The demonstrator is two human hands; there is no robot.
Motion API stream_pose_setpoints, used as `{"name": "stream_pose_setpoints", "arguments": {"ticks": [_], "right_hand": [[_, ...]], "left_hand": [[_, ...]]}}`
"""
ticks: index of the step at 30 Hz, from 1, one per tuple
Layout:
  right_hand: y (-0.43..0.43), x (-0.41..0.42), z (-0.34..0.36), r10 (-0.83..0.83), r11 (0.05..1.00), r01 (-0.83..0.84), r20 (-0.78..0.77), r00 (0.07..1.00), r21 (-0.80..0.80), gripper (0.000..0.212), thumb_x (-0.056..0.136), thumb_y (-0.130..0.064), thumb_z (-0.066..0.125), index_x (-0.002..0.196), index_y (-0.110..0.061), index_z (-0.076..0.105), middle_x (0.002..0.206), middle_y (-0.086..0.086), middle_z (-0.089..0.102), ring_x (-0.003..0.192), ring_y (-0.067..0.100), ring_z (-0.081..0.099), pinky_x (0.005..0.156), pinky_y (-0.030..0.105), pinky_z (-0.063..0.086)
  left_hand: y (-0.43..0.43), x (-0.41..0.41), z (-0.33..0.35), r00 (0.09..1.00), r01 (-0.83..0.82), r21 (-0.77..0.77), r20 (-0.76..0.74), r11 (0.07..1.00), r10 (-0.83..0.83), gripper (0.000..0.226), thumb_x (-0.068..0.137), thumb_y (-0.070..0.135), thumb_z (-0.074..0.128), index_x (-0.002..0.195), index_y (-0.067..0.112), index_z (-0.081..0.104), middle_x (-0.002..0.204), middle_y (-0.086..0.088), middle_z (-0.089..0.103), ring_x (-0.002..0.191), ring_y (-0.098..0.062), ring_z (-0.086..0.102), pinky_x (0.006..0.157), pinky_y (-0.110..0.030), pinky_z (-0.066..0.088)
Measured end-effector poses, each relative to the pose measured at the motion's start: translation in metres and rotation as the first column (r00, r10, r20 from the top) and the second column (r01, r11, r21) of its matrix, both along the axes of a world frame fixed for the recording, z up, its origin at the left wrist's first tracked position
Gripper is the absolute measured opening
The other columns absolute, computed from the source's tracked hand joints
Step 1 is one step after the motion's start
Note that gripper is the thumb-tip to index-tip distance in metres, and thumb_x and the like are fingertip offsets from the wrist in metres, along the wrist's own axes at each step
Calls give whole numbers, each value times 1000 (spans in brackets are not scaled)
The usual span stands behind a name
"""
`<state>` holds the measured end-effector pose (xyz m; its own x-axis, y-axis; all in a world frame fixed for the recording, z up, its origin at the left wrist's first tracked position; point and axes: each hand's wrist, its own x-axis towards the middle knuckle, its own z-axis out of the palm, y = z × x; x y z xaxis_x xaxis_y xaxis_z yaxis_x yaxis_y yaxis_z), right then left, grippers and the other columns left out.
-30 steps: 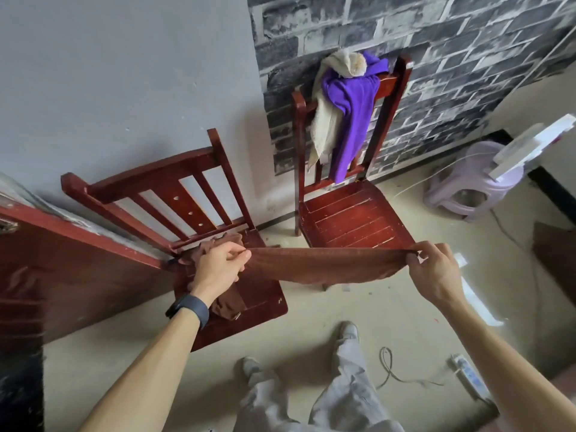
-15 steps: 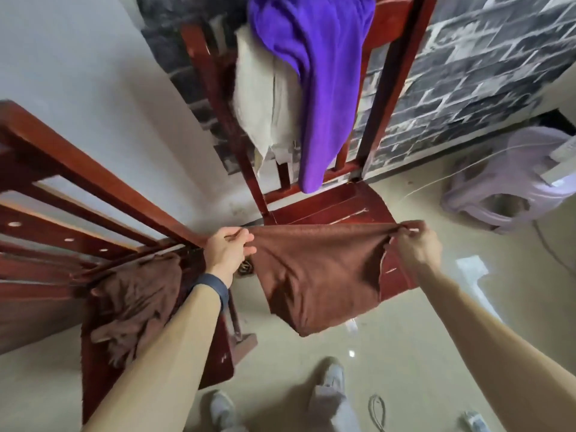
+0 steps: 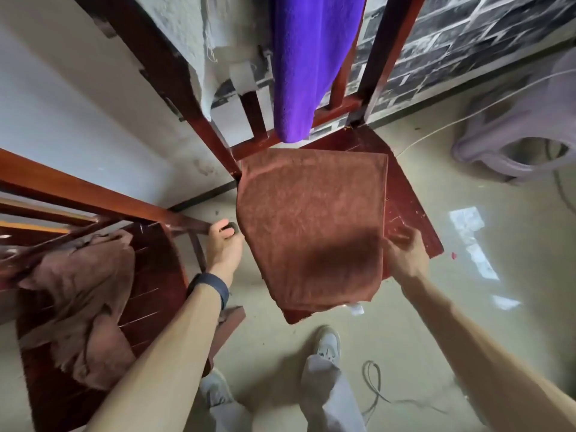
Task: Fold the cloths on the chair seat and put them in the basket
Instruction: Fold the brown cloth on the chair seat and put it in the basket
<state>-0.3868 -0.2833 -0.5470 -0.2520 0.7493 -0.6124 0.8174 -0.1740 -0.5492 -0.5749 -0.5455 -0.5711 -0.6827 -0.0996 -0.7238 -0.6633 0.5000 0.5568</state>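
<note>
**Brown cloth, laid on chair seat**

Brown cloth (image 3: 311, 226): spread flat over the chair seat (image 3: 403, 194), its near edge overhanging the seat's front.
Right hand (image 3: 405, 255): pinches the cloth's right edge.
Left hand (image 3: 223, 244): fingers curled, just beside the cloth's left edge; cannot tell whether it has hold.
Left of the seat: second brown cloth (image 3: 84, 307), crumpled on a neighbouring chair (image 3: 152, 275).
Above the seat: purple cloth (image 3: 308, 57) and cream cloth (image 3: 193, 35) hang over the backrest; grey tag (image 3: 243, 77) unreadable.

One chair seat (image 3: 405, 198) carries a brown cloth (image 3: 311, 219) spread flat, overhanging its front edge; the other chair seat (image 3: 152, 275), to the left, holds a crumpled cloth (image 3: 84, 304).
</note>
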Motion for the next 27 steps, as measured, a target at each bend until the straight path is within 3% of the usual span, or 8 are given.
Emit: {"name": "stream_pose_setpoints", "arguments": {"ticks": [3, 6, 8, 10, 12, 16, 21, 27], "right_hand": [[-54, 61, -25, -197, 974, 204, 77, 977, -102, 37, 81, -35, 77, 105, -22, 51, 98, -1, 58, 93, 23, 61, 76, 31, 41], [-72, 93, -52, -150, 940, 167, 80, 986, -297, 35, 74, -48, 75, 97, -33, 53, 91, -9, 52, 88, 17, 52, 79, 34, 45], [-69, 95, -62, -142, 901, 149, 48, 989, -406, 24, 90, -31, 69, 112, -26, 61, 107, -7, 63, 101, 14, 57, 94, 39, 44], [-65, 92, -66, -133, 901, 132, 26, 991, -413, 10, 94, -20, 66, 104, -20, 67, 104, -4, 69, 98, 12, 59, 92, 39, 43], [-63, 92, -67, -126, 919, 125, 24, 992, -375, 2, 92, -19, 69, 93, -18, 68, 97, 1, 72, 98, 20, 62, 91, 41, 47], [-69, 97, -62, -264, 876, 248, 20, 964, -414, 7, 95, -17, 66, 94, -11, 62, 105, 11, 72, 103, 24, 68, 94, 41, 50], [-71, 99, -53, -417, 796, 354, -21, 909, -491, 16, 97, -14, 64, 87, -13, 52, 94, 11, 68, 92, 28, 69, 86, 40, 56], [-75, 108, -57, -426, 793, 344, -53, 903, -502, 18, 94, -19, 69, 89, -15, 53, 81, 8, 71, 82, 22, 73, 82, 37, 56]], "left_hand": [[-28, 38, -35, 976, 15, -42, 220, 999, -5, 72, 85, 12, 62, 150, 15, 33, 141, -7, 47, 127, -28, 48, 110, -51, 38], [-34, 44, -53, 951, 43, -12, 307, 999, -38, 82, 76, 13, 59, 153, 22, 32, 151, -6, 39, 132, -29, 43, 110, -49, 36], [-33, 40, -60, 939, 61, 29, 338, 998, -67, 73, 72, 16, 57, 143, 29, 48, 141, -3, 47, 117, -25, 51, 101, -41, 41], [-34, 37, -65, 930, 42, 51, 363, 998, -58, 55, 57, 25, 58, 111, 26, 66, 129, -7, 57, 110, -25, 55, 98, -43, 44], [-36, 35, -65, 932, 22, 76, 358, 997, -48, 24, 62, 26, 62, 86, 24, 66, 114, -2, 62, 112, -22, 54, 98, -42, 40], [-44, 33, -63, 903, 19, 166, 420, 986, -89, 9, 83, 16, 59, 85, 23, 64, 107, 2, 62, 108, -17, 53, 103, -42, 35], [-48, 34, -69, 894, -23, 194, 442, 981, -67, 13, 91, 19, 55, 101, 17, 62, 98, -7, 64, 86, -22, 61, 80, -34, 45], [-34, 52, -84, 866, -144, 245, 501, 959, 2, 9, 82, 27, 52, 74, 26, 56, 89, 3, 64, 94, -18, 58, 90, -42, 37]]}}
